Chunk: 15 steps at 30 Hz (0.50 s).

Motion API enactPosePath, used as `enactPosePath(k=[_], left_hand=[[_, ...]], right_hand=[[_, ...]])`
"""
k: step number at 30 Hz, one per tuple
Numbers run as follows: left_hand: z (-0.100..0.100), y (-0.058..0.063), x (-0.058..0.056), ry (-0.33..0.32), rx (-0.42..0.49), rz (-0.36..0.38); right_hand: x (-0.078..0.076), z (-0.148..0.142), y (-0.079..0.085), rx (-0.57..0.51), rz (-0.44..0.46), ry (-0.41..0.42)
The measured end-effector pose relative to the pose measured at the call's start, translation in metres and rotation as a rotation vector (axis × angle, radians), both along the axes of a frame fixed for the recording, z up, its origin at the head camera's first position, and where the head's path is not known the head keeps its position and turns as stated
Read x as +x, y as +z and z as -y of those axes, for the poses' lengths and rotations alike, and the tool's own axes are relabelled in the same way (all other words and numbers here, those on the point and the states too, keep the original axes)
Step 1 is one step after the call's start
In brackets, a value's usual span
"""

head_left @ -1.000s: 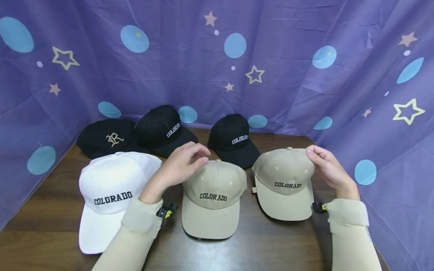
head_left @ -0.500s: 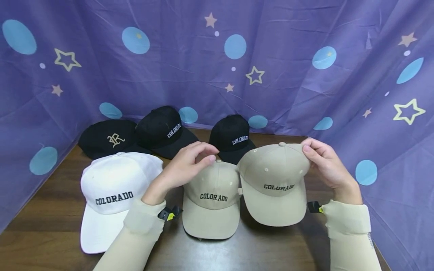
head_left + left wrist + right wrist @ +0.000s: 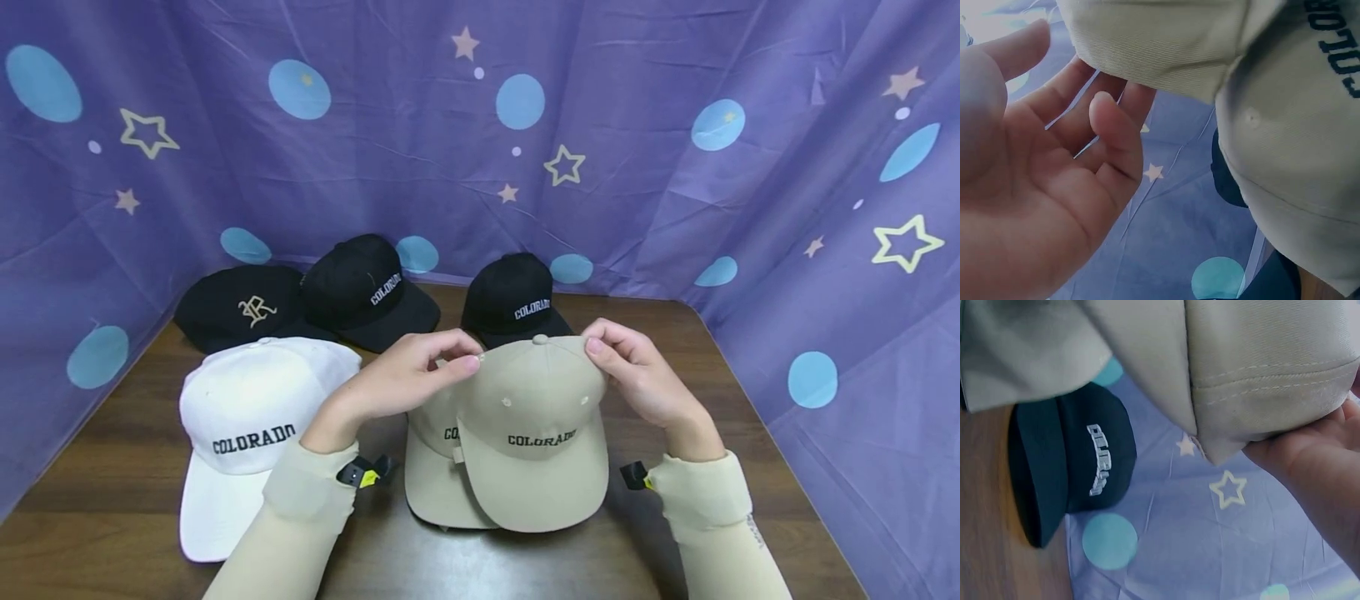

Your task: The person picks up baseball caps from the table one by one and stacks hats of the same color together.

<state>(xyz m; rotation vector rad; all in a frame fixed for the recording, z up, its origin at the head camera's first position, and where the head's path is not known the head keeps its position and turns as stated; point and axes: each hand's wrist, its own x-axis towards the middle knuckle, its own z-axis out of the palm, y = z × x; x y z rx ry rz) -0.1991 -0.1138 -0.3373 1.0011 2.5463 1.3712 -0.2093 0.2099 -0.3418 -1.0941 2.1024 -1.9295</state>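
Note:
My right hand [image 3: 647,385] pinches a beige baseball cap [image 3: 536,396] between thumb and fingers at the right edge of its crown. The cap is tilted, brim down toward me, with dark COLORADO lettering on the front. It covers the right part of a second beige COLORADO cap [image 3: 441,487], which sits on the table. At the left edge of the held cap is my left hand [image 3: 397,377], its thumb apart from the fingers. In the left wrist view, fingers [image 3: 1069,94] reach behind beige cloth [image 3: 1154,50], with the thumb to one side.
A white COLORADO cap [image 3: 255,400] sits left on the wooden table [image 3: 720,500]. Behind it lie a black cap with a gold letter R [image 3: 217,304] and a black COLORADO cap [image 3: 345,279]; another black cap [image 3: 506,287] stands behind the beige ones. Purple cloth [image 3: 420,167] surrounds the table.
My right hand has carried the beige cap leftward from the right side until it overlaps the second beige cap. My left hand has stayed nearly in place.

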Motion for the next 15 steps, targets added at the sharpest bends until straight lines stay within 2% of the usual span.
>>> enactPosePath(k=[7, 10, 15], left_hand=[[0.001, 0.029, 0.021, -0.062, 0.067, 0.185], [0.005, 0.027, 0.019, -0.047, 0.069, 0.180], [0.013, 0.009, 0.006, -0.010, 0.069, 0.149]], right_hand=[[-0.003, 0.015, -0.002, 0.016, 0.051, 0.026], [-0.004, 0.018, -0.001, 0.049, 0.074, 0.025], [-0.005, 0.020, -0.003, 0.122, 0.079, 0.045]])
